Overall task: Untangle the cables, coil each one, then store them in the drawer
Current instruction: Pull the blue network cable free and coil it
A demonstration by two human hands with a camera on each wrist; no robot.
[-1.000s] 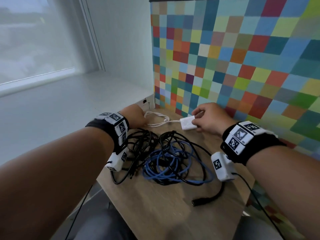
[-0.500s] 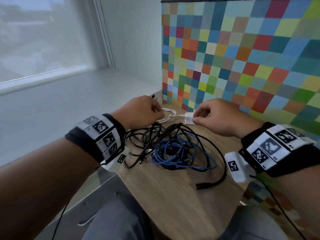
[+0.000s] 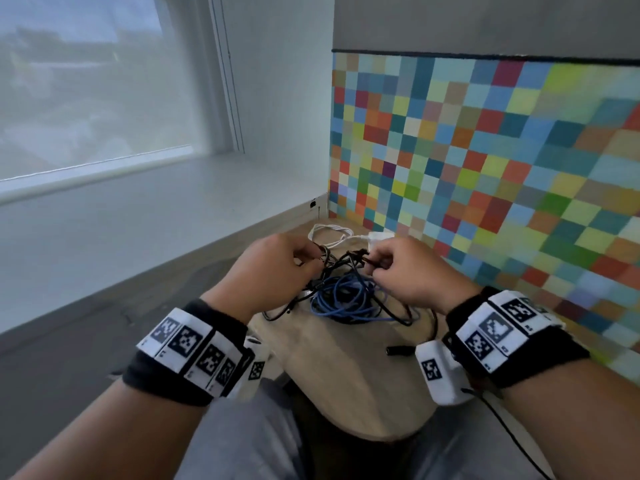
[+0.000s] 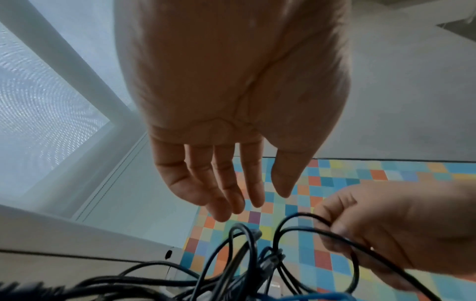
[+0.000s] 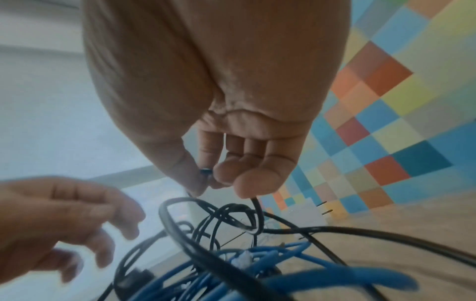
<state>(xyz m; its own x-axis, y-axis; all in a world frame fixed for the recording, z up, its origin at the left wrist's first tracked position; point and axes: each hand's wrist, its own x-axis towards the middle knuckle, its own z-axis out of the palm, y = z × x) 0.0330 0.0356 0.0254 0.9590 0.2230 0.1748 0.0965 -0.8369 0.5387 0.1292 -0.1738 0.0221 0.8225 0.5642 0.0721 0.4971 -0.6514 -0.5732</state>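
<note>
Right hand [image 5: 231, 163]: pinches a black cable [image 5: 257, 205] loop, lifting it from the tangle.
Left hand [image 4: 231, 142]: released, fingers straight, poised to take a strand.

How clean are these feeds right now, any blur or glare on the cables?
Head view: cable tangle fairly sharp, edges bowed and soft, no glare. Left wrist view: left hand sharp, near black cables blurred. Right wrist view: blue cable smeared, left hand motion-blurred, right hand clearer.
</note>
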